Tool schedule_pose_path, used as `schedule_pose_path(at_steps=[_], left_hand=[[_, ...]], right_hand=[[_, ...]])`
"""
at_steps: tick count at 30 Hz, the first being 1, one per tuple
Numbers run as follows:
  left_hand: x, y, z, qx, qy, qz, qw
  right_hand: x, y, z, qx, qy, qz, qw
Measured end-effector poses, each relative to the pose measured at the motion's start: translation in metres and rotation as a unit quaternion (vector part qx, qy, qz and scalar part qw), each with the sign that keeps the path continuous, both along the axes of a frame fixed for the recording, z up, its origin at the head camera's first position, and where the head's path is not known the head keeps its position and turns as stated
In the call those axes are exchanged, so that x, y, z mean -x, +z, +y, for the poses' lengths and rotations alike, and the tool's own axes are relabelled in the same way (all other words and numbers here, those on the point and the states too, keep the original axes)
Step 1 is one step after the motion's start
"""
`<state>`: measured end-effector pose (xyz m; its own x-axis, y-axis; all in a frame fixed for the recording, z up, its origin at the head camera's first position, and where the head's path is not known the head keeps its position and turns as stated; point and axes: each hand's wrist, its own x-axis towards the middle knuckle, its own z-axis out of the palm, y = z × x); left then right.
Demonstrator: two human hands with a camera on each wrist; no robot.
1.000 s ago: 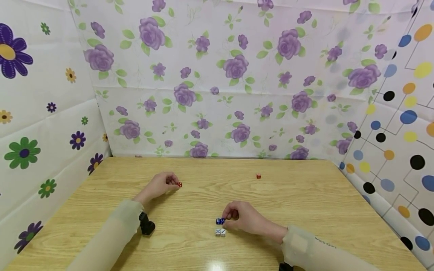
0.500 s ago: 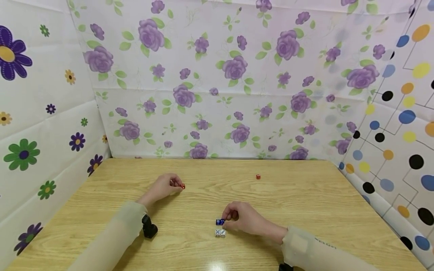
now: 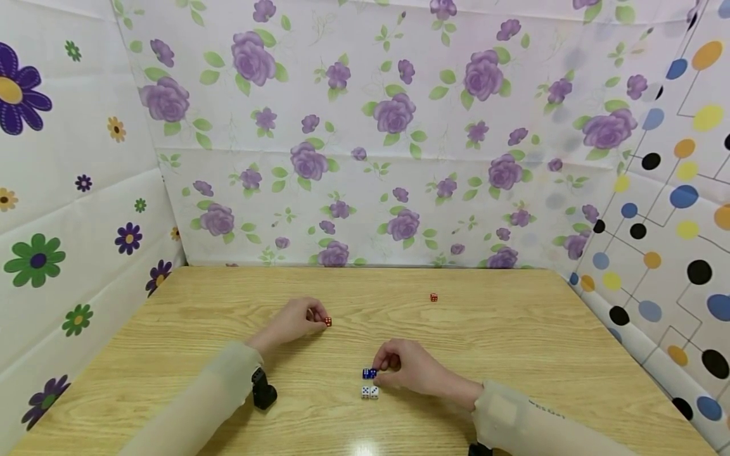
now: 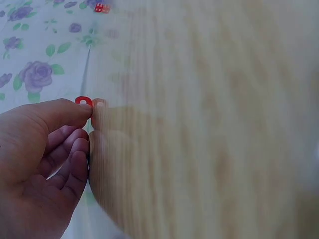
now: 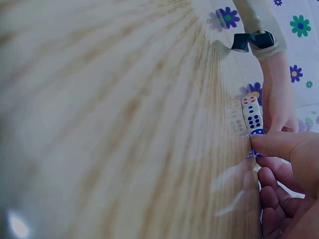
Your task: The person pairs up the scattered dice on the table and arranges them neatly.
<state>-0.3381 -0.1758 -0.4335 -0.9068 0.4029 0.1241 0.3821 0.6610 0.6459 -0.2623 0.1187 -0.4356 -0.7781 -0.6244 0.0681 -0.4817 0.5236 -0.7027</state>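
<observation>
My left hand (image 3: 293, 318) pinches a red die (image 3: 327, 322) between thumb and fingers, low over the wooden table; in the left wrist view the thumb covers part of that die (image 4: 83, 100). At the table's middle, my right hand (image 3: 413, 367) has thumb and fingertips around the right-hand blue die (image 3: 373, 373). Against its left side sits another blue die (image 3: 366, 373). Just in front of the blue pair lie two white dice (image 3: 365, 392), side by side. The right wrist view shows the thumb on a blue die (image 5: 257, 133), partly hidden, with white dice (image 5: 250, 112) beyond it.
A second red die (image 3: 434, 297) lies toward the back right of the wooden table (image 3: 513, 329). Flower-patterned cloth (image 3: 365, 190) hangs behind the back edge. Patterned sheets stand at both sides. Each wrist wears a black camera (image 3: 263, 389).
My left hand has moved right and a little nearer, carrying the red die toward the table's middle. The right hand stays at the blue dice.
</observation>
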Motion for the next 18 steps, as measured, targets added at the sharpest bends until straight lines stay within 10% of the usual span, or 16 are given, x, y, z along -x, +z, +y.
schedule_pose_path(at_steps=[18], left_hand=[[-0.016, -0.003, 0.030, -0.016, -0.033, 0.007, 0.9993]], right_hand=[[0.002, -0.002, 0.000, 0.007, 0.000, -0.002, 1.000]])
